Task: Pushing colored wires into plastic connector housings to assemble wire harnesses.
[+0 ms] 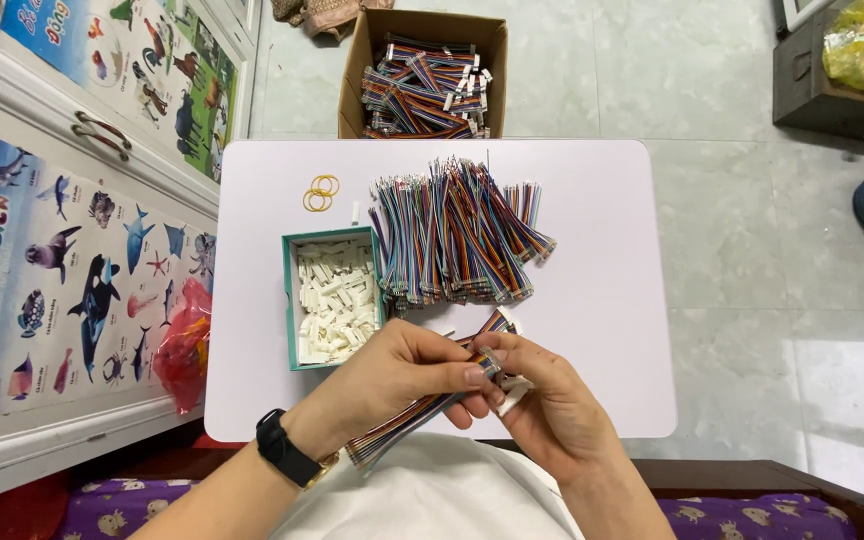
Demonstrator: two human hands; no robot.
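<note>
My left hand grips a bundle of multicoloured ribbon wires that runs from below my wrist up between both hands. My right hand pinches the bundle's upper end together with a small white plastic connector. Both hands hover over the near edge of a white table. Just left of my left hand stands a teal box filled with white connectors. Behind my hands lies a large pile of loose multicoloured wires.
Two yellow rubber bands lie at the table's far left. A cardboard box of finished wire bundles stands on the tiled floor beyond the table. A red plastic bag lies left of the table by a cabinet covered with animal posters.
</note>
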